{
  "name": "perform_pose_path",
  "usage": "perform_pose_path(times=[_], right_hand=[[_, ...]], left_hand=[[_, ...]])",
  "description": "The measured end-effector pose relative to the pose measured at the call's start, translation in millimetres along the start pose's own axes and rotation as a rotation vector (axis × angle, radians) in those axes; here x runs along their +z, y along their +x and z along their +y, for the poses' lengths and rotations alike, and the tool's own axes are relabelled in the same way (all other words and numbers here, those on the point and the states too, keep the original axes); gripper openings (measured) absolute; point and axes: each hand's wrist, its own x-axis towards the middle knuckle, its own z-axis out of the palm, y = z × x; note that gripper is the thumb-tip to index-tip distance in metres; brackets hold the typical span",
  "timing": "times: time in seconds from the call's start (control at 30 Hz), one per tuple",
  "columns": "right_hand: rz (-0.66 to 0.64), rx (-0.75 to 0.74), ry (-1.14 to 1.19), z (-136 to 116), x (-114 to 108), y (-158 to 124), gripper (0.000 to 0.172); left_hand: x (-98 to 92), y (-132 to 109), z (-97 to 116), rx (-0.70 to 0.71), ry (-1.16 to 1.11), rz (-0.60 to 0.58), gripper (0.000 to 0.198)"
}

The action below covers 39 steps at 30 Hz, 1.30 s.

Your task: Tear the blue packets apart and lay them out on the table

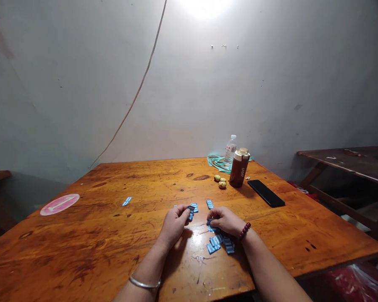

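My left hand [174,224] is closed, with a few small blue-and-white labels [191,214] pinched between thumb and fingers. My right hand [225,220], a dark red bead bracelet on its wrist, is closed in a pinch on a blue-and-white label [209,222]. Below its fingers a loose pile of similar labels [214,244] lies on the table, partly covered by the hand. Just beyond the hands are another small group of labels [210,204] and a few labels [194,207] partly behind my left fingers. What is printed on them is too small to read.
The wooden table [91,239] bears a lone label [126,201] and a pink round sticker [59,204] on the left. To the right are several small yellow-green fruits [222,184], a brown flask [239,168], a water bottle [230,151], turquoise straps [219,162] and a black phone [266,193].
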Motion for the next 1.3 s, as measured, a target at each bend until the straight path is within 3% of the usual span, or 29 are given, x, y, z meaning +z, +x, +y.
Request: perform_pose_path(times=[0.2,0.37,0.47,0.63,0.77,0.9,1.07,1.2,1.3], right_hand=[[0.045,0.009,0.242,-5,-4,-1,0.004],[0.154,0.089,0.512,-9,-16,-3,0.011],[0.148,0.126,0.560,-9,-20,-6,0.013],[0.040,0.088,0.497,-6,-20,-10,0.007],[0.035,0.047,0.481,-4,-24,-11,0.010],[0.049,0.002,0.298,-4,-28,-12,0.016],[-0.022,-0.041,0.135,-5,-24,-12,0.025],[0.120,-0.061,0.114,-5,-22,-11,0.023],[0.115,-0.007,0.237,-7,-23,-11,0.011]], left_hand=[[0.4,0,1,0.010,-0.022,0.007,0.026],[-0.3,0,1,0.004,-0.021,0.004,0.025],[-0.7,-1,1,0.013,-0.025,0.002,0.025],[-1.5,-1,0,0.026,0.002,0.007,0.026],[-2.3,0,1,0.028,0.004,0.008,0.026],[-1.7,0,1,0.025,0.008,0.003,0.026],[-0.4,0,1,0.006,0.003,0.017,0.026],[-0.8,0,0,0.012,0.000,0.007,0.027],[-1.3,1,0,0.016,0.009,0.004,0.026]])
